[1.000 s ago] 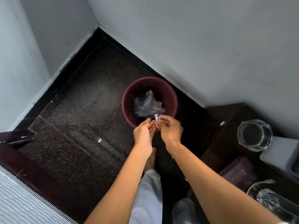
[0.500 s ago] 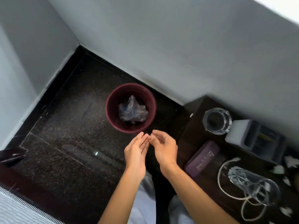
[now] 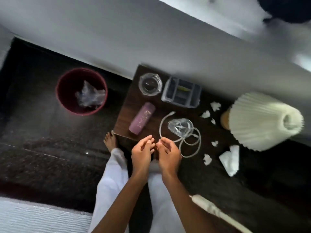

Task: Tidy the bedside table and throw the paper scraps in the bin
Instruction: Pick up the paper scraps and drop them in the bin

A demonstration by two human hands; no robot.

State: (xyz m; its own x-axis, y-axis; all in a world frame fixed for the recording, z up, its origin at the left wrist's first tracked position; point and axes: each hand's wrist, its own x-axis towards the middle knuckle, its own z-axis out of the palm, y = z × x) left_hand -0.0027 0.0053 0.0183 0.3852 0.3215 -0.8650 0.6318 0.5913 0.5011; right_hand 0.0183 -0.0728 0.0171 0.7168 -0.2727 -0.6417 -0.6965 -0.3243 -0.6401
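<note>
Head view | left hand [image 3: 143, 155] and right hand [image 3: 168, 153] side by side above table [image 3: 127, 118] edge, fingers [image 3: 149, 140] loosely curled, holding nothing | paper scraps [image 3: 206, 114] on table | bin [image 3: 65, 98] on floor [image 3: 42, 132].

Setting: bedroom. Dark bedside table [image 3: 127, 105] with pleated lamp [image 3: 262, 121] against wall. Striped bedding [image 3: 33, 216] at edge, bin [image 3: 64, 91] on floor.

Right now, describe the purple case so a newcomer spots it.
Start at the dark table right of the red bin. The case lies near its left edge, just below the glass jar. It is the only purple, oblong thing there.
</note>
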